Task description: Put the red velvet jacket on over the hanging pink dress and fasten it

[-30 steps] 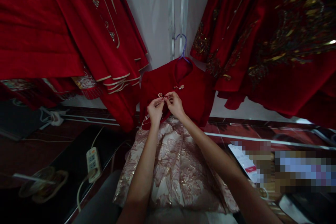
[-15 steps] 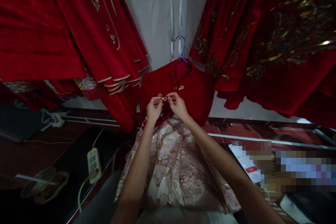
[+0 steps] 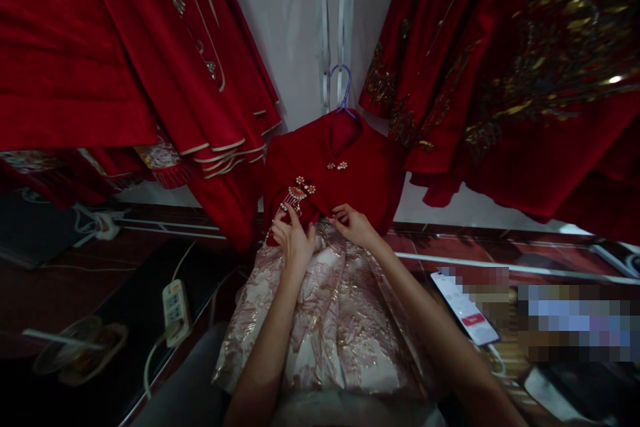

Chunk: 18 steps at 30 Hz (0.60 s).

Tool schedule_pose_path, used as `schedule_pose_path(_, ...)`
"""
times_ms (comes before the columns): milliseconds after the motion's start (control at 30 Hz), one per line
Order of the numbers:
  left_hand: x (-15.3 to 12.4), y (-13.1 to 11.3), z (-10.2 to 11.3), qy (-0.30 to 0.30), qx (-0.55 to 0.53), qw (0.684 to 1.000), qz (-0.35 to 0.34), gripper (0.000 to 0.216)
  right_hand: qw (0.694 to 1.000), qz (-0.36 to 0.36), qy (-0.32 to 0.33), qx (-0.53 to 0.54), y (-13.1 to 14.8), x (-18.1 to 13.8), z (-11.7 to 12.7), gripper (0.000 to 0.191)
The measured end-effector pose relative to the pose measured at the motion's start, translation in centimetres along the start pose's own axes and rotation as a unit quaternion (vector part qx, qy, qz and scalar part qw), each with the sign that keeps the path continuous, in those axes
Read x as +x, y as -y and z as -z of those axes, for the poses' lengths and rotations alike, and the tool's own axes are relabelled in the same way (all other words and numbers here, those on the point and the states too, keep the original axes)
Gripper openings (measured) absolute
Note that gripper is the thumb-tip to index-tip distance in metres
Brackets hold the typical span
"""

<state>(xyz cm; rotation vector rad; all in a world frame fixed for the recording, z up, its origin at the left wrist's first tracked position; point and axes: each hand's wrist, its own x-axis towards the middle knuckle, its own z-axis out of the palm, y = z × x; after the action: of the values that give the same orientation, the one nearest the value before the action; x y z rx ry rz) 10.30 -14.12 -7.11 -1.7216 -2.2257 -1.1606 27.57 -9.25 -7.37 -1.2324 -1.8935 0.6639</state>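
Note:
A small red velvet jacket (image 3: 365,173) hangs on a blue hanger (image 3: 341,90) over a pale pink and gold brocade skirt (image 3: 325,327). Two beaded clasps show on the jacket, an upper clasp (image 3: 338,165) and a lower clasp (image 3: 305,185) with a fan-shaped tassel ornament (image 3: 293,198) below it. My left hand (image 3: 291,235) rests at the jacket's lower edge just under the ornament, fingers bent and touching the cloth. My right hand (image 3: 354,223) pinches the jacket's hem to the right.
Large red embroidered garments hang at the left (image 3: 125,60) and right (image 3: 510,80). A white power strip (image 3: 173,312) with a cord lies on a dark surface at the left. A phone (image 3: 465,308) lies at the right.
Both hands have dropped from the lower clasp to the jacket's hem. The clasp and its tassel ornament, earlier covered by the fingers, now show.

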Motion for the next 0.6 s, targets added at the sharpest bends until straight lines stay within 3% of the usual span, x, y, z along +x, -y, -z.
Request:
schedule_pose_path(100, 0.6, 0.7, 0.8, -0.012, -0.008, 1.0, 0.001, 0.061, 1.0, 0.0, 0.002, 0.008, -0.2, -0.2, -0.9, 0.026)
schedule_pose_path(267, 0.7, 0.9, 0.7, 0.03, -0.073, 0.993, -0.086, 0.033, 0.999, -0.004, -0.012, 0.038, -0.4, -0.4, -1.6, 0.023)
schedule_pose_path(433, -0.4, 0.0, -0.9, 0.068, -0.064, 0.995, -0.041, 0.069, 0.998, -0.009, -0.007, 0.06, 0.0, -0.6, -1.0, 0.02)
schedule_pose_path(600, -1.4, -0.4, -0.5, -0.008, -0.048, 0.998, 0.029, 0.092, 0.997, -0.02, 0.007, 0.077, 0.0, -0.4, -0.3, 0.022)
